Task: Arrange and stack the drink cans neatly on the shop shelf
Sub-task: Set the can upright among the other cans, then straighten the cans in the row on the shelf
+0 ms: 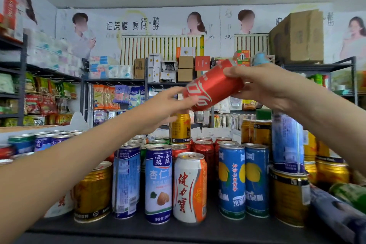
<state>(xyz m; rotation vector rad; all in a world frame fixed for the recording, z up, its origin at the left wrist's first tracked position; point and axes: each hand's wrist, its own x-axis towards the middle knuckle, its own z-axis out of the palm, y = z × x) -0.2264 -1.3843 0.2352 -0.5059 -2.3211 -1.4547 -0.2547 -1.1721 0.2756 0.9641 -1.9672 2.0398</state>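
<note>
1. The dark shelf [178, 230] carries a crowd of upright drink cans; the white-and-orange can [190, 186] stands near the middle of its front edge.
2. A cardboard box [297, 37] sits high up, far behind and to the right of the white-and-orange can.
3. The right hand [263, 87] is above and right of the white-and-orange can, with fingers and thumb curled round the upper end of the red cola can [213, 85].
4. The left hand [166, 109], above and slightly left of the white-and-orange can, grips the lower end of the same can.
5. The red cola can is held in the air above the white-and-orange can, tilted with its top end up to the right.
6. A pair of blue cans [244, 180] with yellow fruit stands to the right of the white-and-orange can, across a gap.
7. The blue-and-white almond can [158, 184] stands just beside the white-and-orange can, on its left.
8. A gold can [179, 128] stands upright behind the white-and-orange can, raised on the row of red cans and just beneath the red cola can.
</note>
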